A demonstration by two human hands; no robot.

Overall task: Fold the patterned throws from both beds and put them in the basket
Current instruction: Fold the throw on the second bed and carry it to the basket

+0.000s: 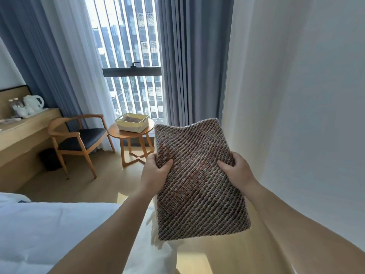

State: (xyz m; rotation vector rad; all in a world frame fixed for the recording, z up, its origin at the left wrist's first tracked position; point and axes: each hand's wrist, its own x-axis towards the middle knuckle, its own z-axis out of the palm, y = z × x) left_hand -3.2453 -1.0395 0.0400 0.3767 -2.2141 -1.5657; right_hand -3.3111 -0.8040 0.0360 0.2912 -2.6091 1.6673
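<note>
A folded patterned throw [197, 178], woven brown and grey with faint orange marks, is held up flat in front of me above the floor. My left hand [156, 171] grips its left edge, thumb on top. My right hand [235, 171] grips its right edge the same way. A pale yellow basket [132, 126] stands on a round wooden side table [118, 133] by the window, some way ahead and to the left. Another dark patterned cloth lies inside the basket.
A white bed [59, 234] fills the lower left. A wooden chair [79, 139] with a dark seat stands beside a desk [23, 131] carrying a kettle [33, 104]. A white wall [296, 115] runs along the right. Blue curtains [187, 66] frame the window. Wooden floor lies between me and the table.
</note>
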